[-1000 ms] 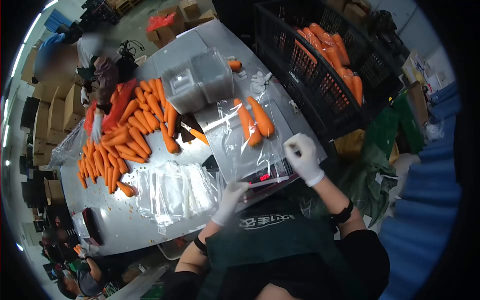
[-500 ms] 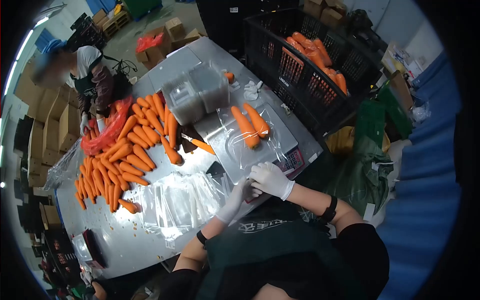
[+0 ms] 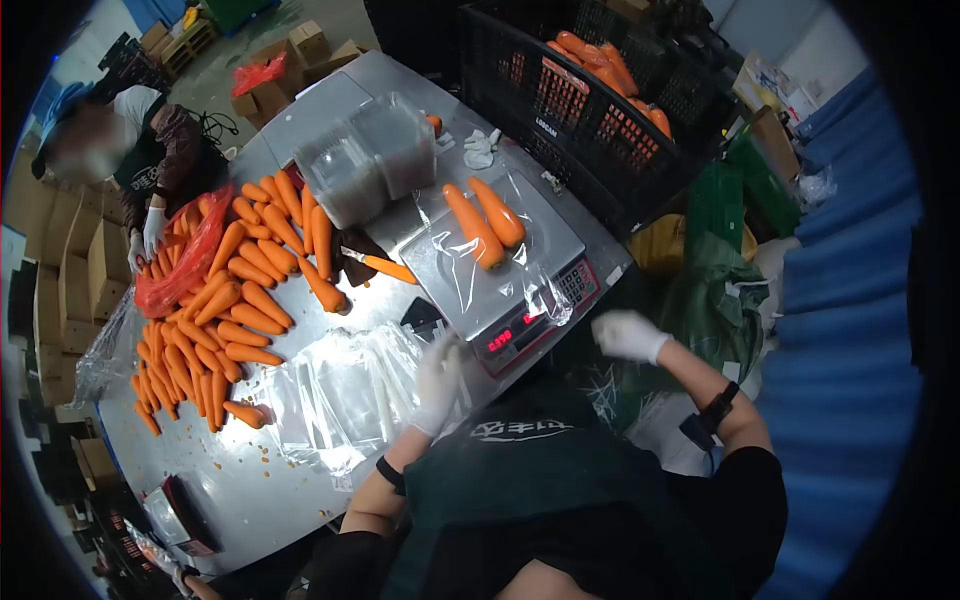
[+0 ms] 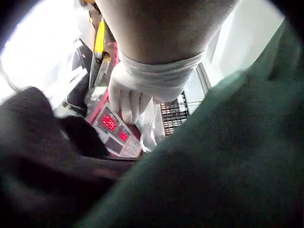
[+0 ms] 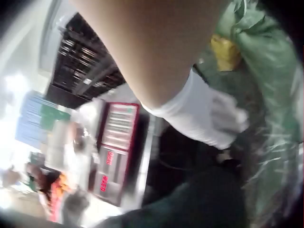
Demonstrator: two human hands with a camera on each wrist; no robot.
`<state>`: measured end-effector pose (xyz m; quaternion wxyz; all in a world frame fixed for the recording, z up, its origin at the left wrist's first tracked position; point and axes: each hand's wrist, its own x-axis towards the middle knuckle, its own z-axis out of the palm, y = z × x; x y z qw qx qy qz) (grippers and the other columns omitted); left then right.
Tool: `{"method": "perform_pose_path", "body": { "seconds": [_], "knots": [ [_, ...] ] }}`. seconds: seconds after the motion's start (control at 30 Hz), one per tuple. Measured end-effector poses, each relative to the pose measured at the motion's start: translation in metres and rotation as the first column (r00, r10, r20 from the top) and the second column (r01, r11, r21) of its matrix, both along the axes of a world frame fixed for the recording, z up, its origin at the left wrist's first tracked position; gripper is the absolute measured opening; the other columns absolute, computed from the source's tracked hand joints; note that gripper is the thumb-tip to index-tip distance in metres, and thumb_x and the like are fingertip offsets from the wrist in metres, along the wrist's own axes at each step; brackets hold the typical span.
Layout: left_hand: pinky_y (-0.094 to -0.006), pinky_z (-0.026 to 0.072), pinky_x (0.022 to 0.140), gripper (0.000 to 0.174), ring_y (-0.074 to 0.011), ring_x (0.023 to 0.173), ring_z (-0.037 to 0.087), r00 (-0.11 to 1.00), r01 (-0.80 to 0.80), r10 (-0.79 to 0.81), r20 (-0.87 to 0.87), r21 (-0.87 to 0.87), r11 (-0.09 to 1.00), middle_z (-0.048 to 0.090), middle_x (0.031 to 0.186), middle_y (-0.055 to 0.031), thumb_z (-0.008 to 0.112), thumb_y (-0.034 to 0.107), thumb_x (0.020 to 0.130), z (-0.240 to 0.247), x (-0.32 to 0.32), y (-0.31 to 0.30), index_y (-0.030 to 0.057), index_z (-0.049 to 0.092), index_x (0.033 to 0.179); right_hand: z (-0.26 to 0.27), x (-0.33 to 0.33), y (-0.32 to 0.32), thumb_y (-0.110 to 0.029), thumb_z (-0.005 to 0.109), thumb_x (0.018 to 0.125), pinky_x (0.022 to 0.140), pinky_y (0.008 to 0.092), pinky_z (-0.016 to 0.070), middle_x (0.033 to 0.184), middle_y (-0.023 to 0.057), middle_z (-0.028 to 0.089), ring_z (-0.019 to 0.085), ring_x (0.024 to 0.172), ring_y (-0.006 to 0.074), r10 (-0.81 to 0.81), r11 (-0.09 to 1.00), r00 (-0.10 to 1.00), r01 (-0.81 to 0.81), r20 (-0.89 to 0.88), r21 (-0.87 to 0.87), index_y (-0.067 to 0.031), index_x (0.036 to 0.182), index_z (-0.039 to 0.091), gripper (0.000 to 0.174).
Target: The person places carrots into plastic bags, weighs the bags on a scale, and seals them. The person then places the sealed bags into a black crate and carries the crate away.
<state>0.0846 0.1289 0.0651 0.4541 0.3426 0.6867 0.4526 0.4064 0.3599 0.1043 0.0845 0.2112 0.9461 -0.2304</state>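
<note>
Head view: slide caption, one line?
Two bagged carrots rest on a lit scale; gloved left hand and right hand apart from them, loose carrots heaped at frame left.

Smooth, shiny metal scale plate (image 3: 553, 240)

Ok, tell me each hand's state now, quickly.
Left hand: open, nothing visibly held.
Right hand: blurred, cannot tell whether open, closed or holding something.

You are in a produce-packing room: your metal table (image 3: 280, 495) bears heaped carrots (image 3: 218, 302), clear plastic bags (image 3: 325, 390) and a digital scale (image 3: 548, 243), with a black plastic crate (image 3: 530, 125), cardboard boxes (image 3: 107, 265), a wooden pallet (image 3: 190, 45) and another aproned worker (image 3: 148, 165) nearby.
</note>
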Motion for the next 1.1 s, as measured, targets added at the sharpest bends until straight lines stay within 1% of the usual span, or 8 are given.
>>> {"method": "perform_pose_path", "body": {
  "seconds": [0.1,0.23,0.33,0.47,0.63,0.73,0.83,1.1],
  "knots": [
    [-0.0373,0.0481,0.094,0.048,-0.0338,0.110,0.059,0.763,-0.038,0.246,-0.598,0.338,0.940,0.058,0.125,-0.0167,0.062,0.005,0.085,0.020,-0.011,0.025,0.0088,0.057,0.133,0.036,-0.082,0.033,-0.011,0.066,0.079,0.090,0.0398,0.0516,0.109,0.0140,0.066,0.063,0.101,0.0331,-0.325,0.865,0.761,0.479,-0.561,0.148,-0.0083,0.108,0.066,0.029],
    [-0.0399,0.0467,0.095,0.035,-0.0297,0.114,0.058,0.334,0.333,0.178,-0.926,0.292,0.897,0.060,0.119,-0.0121,0.064,0.010,0.084,0.035,-0.021,0.076,0.0095,0.064,0.119,-0.005,-0.116,0.068,-0.018,0.069,0.080,0.089,0.0418,0.0507,0.122,0.0130,0.061,0.060,0.110,0.0314,0.574,0.766,0.716,-0.299,-0.396,0.569,-0.0053,0.109,0.062,0.032],
    [-0.0352,0.0513,0.068,0.018,-0.0239,0.071,0.063,0.743,-0.093,0.315,-0.591,0.376,0.922,0.065,0.077,-0.0056,0.060,0.017,0.092,0.015,-0.014,0.084,0.0043,0.063,0.080,-0.002,-0.132,0.066,-0.025,0.060,0.098,0.060,0.0316,0.0521,0.073,0.0059,0.067,0.067,0.064,0.0189,-0.307,0.934,0.768,0.130,-0.562,-0.333,-0.0021,0.081,0.066,0.029],
    [-0.0262,0.0400,0.050,0.031,-0.0086,0.054,0.051,0.830,-0.534,0.536,0.151,-0.058,0.844,0.056,0.063,0.0002,0.050,0.020,0.100,0.000,-0.012,0.084,0.0019,0.062,0.077,0.005,-0.152,0.082,-0.026,0.057,0.101,0.053,0.0277,0.0433,0.058,0.0001,0.053,0.052,0.053,0.0080,-0.879,0.287,0.468,0.371,-0.089,-0.883,-0.0020,0.066,0.055,0.043],
    [-0.0242,0.0417,0.048,0.029,-0.0102,0.055,0.054,0.696,-0.628,0.654,0.296,-0.189,0.755,0.058,0.065,-0.0014,0.051,0.019,0.097,0.016,-0.005,0.072,0.0003,0.065,0.080,0.060,-0.137,0.040,-0.011,0.066,0.085,0.055,0.0321,0.0451,0.068,0.0041,0.058,0.057,0.057,0.0193,-0.181,0.965,0.518,-0.070,-0.836,-0.253,-0.0087,0.069,0.058,0.018],
    [-0.0240,0.0455,0.050,0.027,-0.0102,0.055,0.058,0.783,-0.554,0.586,0.206,-0.195,0.809,0.063,0.071,-0.0016,0.056,0.023,0.096,0.032,-0.011,0.071,0.0005,0.071,0.095,0.066,-0.170,-0.015,-0.025,0.071,0.082,0.092,0.0396,0.0515,0.118,0.0098,0.065,0.064,0.106,0.0268,0.353,0.876,0.558,-0.479,-0.751,0.055,-0.0089,0.119,0.064,0.042],
    [-0.0243,0.0478,0.053,0.028,-0.0103,0.060,0.061,0.888,-0.330,0.428,0.167,-0.417,0.847,0.065,0.074,-0.0022,0.060,0.028,0.095,0.039,-0.043,0.058,0.0021,0.070,0.098,0.026,-0.196,0.008,-0.035,0.067,0.087,0.118,0.0516,0.0244,0.152,0.0126,0.039,0.034,0.141,0.0337,0.282,0.954,0.874,-0.298,-0.397,0.022,-0.0093,0.142,0.048,0.064],
    [-0.0441,0.0447,0.099,0.092,-0.0390,0.118,0.054,0.530,-0.014,-0.039,-0.847,-0.055,0.998,0.048,0.137,-0.0262,0.088,0.021,0.065,0.098,0.029,0.096,-0.0018,0.041,0.141,0.005,-0.193,0.051,-0.025,0.065,0.088,0.119,0.0533,0.0206,0.155,0.0111,0.036,0.030,0.144,0.0364,0.018,0.825,0.874,-0.288,-0.486,-0.486,-0.0125,0.146,0.046,0.063]
  ]
}}
